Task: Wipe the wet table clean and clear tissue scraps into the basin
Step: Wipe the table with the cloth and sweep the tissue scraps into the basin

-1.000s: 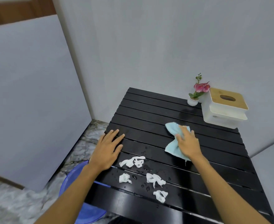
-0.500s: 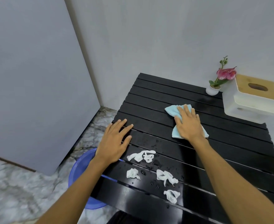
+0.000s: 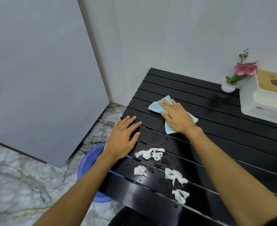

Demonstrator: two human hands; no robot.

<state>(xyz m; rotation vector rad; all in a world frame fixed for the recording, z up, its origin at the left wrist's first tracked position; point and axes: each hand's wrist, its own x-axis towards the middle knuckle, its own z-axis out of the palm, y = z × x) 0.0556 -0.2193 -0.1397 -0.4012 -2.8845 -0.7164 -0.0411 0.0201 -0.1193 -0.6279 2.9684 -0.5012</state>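
The black slatted bench stands against a pale grey wall, its near slats beaded with water drops. The right hand lies flat on a light blue wiping cloth, fingers stretched out and close together, pressing the cloth to the slats in the bench's far-left part; cloth corners poke out ahead of the fingertips and behind the wrist. Compared with half a second ago, that hand and the cloth sit further toward the bench's left edge, and the hand points more to the left. The left hand rests palm down on the bench's left edge, fingers spread, holding nothing, in much the same spot as before.

Four white crumpled tissue scraps lie on the wet near slats of the bench, where they were before: a long one just beside the left wrist, a small one nearer the front edge, a third to its right, and a fourth closest to the front. Small puddles sit between them.

A round blue plastic basin sits on the marble floor under the bench's near-left corner, partly hidden by the left forearm. At the bench's far-right corner stand a small white pot with a pink flower and, touching or just beside it, a white tissue box with a wooden lid, cut off by the picture's edge.
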